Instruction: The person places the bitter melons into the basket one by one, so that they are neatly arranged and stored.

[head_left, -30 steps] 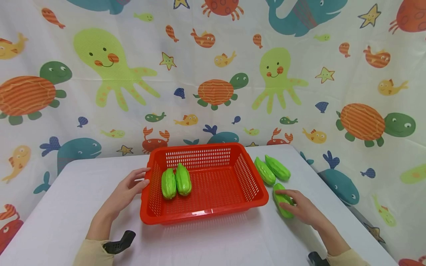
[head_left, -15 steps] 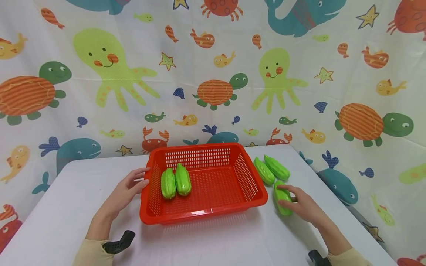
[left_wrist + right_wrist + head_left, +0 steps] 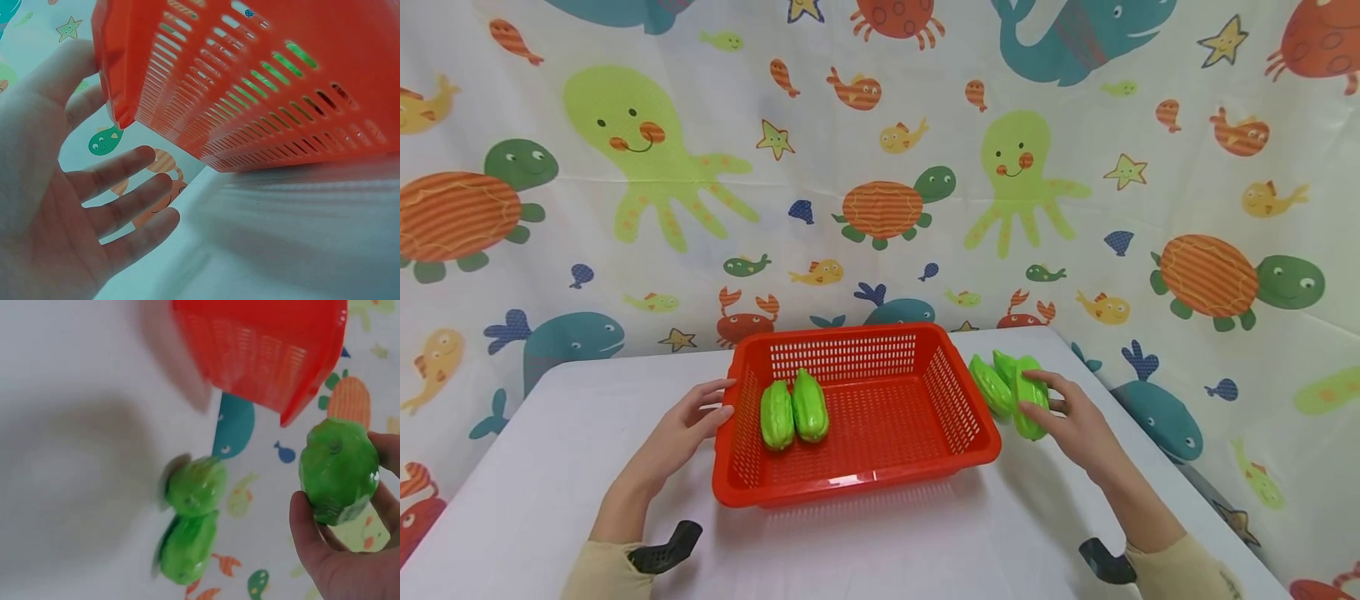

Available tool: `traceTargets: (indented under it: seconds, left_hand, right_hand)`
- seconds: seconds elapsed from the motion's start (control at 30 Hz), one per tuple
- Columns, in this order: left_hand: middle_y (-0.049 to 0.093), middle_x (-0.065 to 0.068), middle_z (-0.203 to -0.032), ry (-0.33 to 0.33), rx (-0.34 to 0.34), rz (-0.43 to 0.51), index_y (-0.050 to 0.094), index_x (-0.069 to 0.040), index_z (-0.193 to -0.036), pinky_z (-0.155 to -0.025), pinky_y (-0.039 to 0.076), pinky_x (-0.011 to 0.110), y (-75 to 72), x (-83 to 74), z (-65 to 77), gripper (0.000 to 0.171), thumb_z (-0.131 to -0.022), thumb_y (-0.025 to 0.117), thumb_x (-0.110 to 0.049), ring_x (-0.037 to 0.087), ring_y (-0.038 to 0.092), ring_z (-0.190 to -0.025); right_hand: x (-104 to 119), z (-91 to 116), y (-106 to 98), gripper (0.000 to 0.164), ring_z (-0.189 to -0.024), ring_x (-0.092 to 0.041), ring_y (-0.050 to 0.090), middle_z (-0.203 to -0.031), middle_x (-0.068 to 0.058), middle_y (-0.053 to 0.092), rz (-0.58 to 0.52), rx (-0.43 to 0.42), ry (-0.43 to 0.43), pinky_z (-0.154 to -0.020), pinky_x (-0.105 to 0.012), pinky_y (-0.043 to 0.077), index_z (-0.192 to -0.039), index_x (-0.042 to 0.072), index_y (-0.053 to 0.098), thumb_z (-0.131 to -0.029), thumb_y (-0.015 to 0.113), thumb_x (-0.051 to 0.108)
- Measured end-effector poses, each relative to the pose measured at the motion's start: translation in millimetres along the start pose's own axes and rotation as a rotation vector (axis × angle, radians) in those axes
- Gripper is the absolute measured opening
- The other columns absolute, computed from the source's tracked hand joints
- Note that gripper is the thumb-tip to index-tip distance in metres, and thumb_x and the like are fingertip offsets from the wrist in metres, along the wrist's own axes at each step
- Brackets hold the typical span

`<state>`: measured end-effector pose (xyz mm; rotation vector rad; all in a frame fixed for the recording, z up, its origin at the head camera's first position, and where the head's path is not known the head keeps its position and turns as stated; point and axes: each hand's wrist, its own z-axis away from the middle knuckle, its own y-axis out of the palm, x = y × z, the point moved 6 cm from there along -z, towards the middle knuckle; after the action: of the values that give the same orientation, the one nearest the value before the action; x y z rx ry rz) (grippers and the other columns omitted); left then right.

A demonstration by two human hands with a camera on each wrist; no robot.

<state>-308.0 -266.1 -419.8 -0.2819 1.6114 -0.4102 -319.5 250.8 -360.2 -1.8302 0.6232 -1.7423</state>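
Observation:
My right hand [image 3: 1081, 421] pinches a glossy green, ridged, gourd-like vegetable [image 3: 1027, 408] between thumb and fingers, raised off the table right of the red basket. In the right wrist view that vegetable [image 3: 337, 472] shows its blunt end toward the camera. Two like ones [image 3: 991, 387] lie on the table close to the basket's right side, one partly hidden behind the held piece. Inside the red plastic basket [image 3: 880, 479], two more green vegetables [image 3: 777, 417] lie side by side at the left. My left hand [image 3: 681, 429] touches the basket's left rim, its fingers loosely spread.
A white-covered table [image 3: 880, 550] bears the basket and vegetables. Behind it hangs a white curtain [image 3: 820, 108] printed with sea animals. Black wrist devices [image 3: 667, 548] sit at both cuffs.
My right hand has taken hold of the nearest green vegetable and lifted it up and away from me, in front of the other two. The left hand and the basket have stayed in place.

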Motion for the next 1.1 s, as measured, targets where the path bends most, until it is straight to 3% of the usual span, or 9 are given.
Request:
traceTargets:
  seconds: [0.17, 0.6, 1.1]
  left_hand:
    - [0.037, 0.022, -0.147, 0.005, -0.005, -0.003, 0.029, -0.017, -0.153, -0.091, 0.052, 0.053, -1.3, -0.8, 2.1, 0.064, -0.099, 0.053, -0.044, 0.042, 0.050, -0.123]
    - [0.037, 0.021, -0.147, 0.008, -0.004, 0.003, 0.030, -0.019, -0.152, -0.093, 0.050, 0.055, -1.6, -1.7, 0.0, 0.064, -0.098, 0.053, -0.045, 0.042, 0.049, -0.125]
    - [0.037, 0.021, -0.148, -0.007, -0.004, 0.010, 0.030, -0.019, -0.153, -0.092, 0.050, 0.055, -1.2, -1.9, 0.1, 0.066, -0.098, 0.054, -0.045, 0.041, 0.050, -0.124]
  right_hand:
    - [16.2, -7.4, 1.6, 0.064, -0.128, -0.047, 0.043, -0.152, -0.019, 0.032, -0.028, -0.022, -0.014, -0.089, -0.054, 0.052, -0.147, 0.020, 0.041, -0.093, 0.062, 0.049]
    - [54.7, -19.5, 7.0, 0.059, -0.125, -0.042, 0.049, -0.149, -0.016, 0.036, -0.070, -0.046, -0.087, -0.085, -0.048, 0.055, -0.144, 0.021, 0.045, -0.093, 0.065, 0.041]
    - [88.4, -32.4, 32.6, 0.051, -0.119, -0.039, 0.054, -0.142, -0.013, 0.042, -0.114, 0.019, -0.185, -0.078, -0.041, 0.059, -0.140, 0.022, 0.050, -0.093, 0.067, 0.033]
